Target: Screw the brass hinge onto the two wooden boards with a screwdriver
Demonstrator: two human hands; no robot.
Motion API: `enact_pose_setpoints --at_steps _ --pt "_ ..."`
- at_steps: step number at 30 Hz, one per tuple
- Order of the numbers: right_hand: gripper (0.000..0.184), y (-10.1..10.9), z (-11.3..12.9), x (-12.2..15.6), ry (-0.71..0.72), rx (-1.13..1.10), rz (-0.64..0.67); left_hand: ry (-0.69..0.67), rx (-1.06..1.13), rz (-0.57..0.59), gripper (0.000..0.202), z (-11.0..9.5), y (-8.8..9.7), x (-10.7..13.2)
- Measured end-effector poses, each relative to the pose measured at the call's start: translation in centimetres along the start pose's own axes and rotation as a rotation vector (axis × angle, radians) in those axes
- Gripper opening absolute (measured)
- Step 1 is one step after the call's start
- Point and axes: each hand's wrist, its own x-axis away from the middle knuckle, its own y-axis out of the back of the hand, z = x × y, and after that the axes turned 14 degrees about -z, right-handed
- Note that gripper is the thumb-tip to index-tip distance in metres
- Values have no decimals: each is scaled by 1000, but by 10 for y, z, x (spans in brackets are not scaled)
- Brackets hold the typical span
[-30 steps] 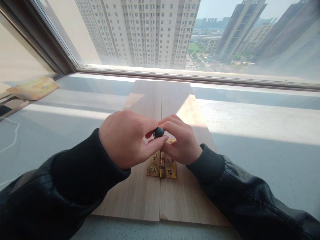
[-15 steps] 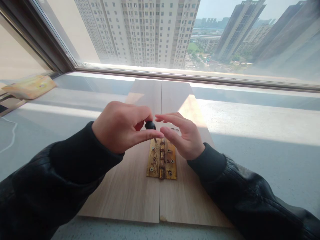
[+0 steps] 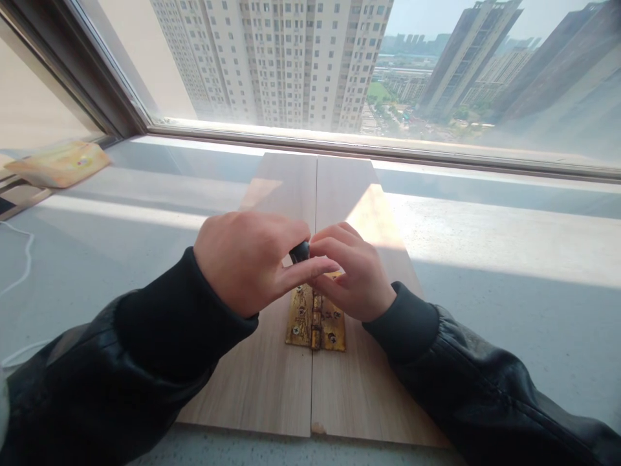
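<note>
Two pale wooden boards [image 3: 272, 382] lie side by side on a grey window ledge, joined by a worn brass hinge [image 3: 315, 323] with screws in it. My left hand [image 3: 247, 262] is closed round a small tool with a black round handle [image 3: 301, 250], held upright over the hinge's upper part. My right hand [image 3: 352, 272] curls in from the right, its fingertips pinched against the same tool just below the handle. The tool's tip and the top of the hinge are hidden behind my fingers. Both arms wear black sleeves.
The grey ledge [image 3: 509, 259] runs wide to both sides, half in sunlight. A yellowish flat packet [image 3: 58, 165] lies at the far left by the window frame. A thin white cord [image 3: 22, 272] trails on the left. The window glass [image 3: 310, 65] rises just behind the boards.
Half a second ago my right hand was open beside the tool, with more of the hinge showing. Its fingers have now closed in on the tool, and both hands sit lower over the hinge.
</note>
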Motion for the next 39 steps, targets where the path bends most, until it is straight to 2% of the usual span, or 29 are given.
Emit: enact_pose_setpoints --at_steps 3,6,8,11,17,19,22,25,28,35,39 --pt "8 1 -2 0 8 -1 33 -85 182 5 40 5 6 -1" --pt "6 1 -4 0 6 -8 43 -241 342 95 21 12 12 -2" --pt "6 0 -4 0 12 -30 51 -287 355 145 18 17 12 -1" --pt "3 0 -1 -1 17 -65 55 -279 305 168 18 20 7 2" --pt "6 5 -4 -3 -40 67 40 -174 249 149 24 25 5 8" --pt "14 6 -7 -2 -31 159 94 -109 237 134 24 30 5 9" --pt "24 5 -10 0 24 279 221 58 211 98 24 38 5 10" --pt "26 3 -6 0 82 361 338 252 233 75 25 42 3 10" --pt "25 2 0 -2 108 425 400 368 286 61 26 42 1 9" --pt "21 1 6 -2 158 487 460 377 313 74 24 42 -2 8" --pt "22 0 6 -3 162 480 476 440 404 134 27 48 -11 8"
